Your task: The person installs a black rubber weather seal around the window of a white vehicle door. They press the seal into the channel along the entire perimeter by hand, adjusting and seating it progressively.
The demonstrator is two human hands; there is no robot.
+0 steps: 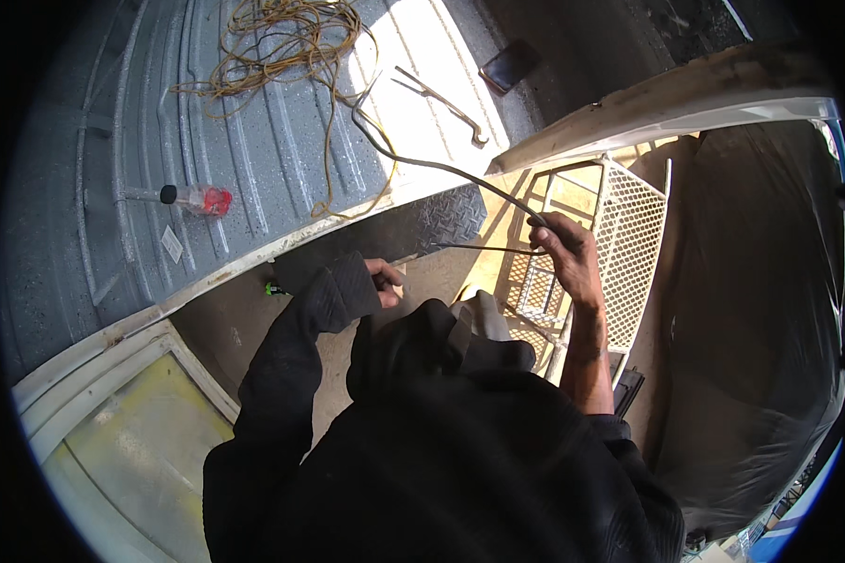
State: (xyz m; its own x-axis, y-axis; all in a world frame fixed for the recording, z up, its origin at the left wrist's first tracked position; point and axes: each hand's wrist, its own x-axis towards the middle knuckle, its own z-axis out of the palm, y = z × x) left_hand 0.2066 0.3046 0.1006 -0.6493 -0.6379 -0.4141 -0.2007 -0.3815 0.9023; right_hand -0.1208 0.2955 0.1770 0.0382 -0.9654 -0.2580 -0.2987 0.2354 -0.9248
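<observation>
Black, slim, rubbery-looking cable [453, 171] reaches from the ribbed grey metal bed [270, 150] to the right hand [567, 255], fingers closed on it; left hand [385, 281] half-curled, contents unclear. Probably light, springy; best held near the bend.

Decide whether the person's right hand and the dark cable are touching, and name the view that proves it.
Touching: the head view shows the right hand closed on the dark cable, which runs into its grip.
</observation>
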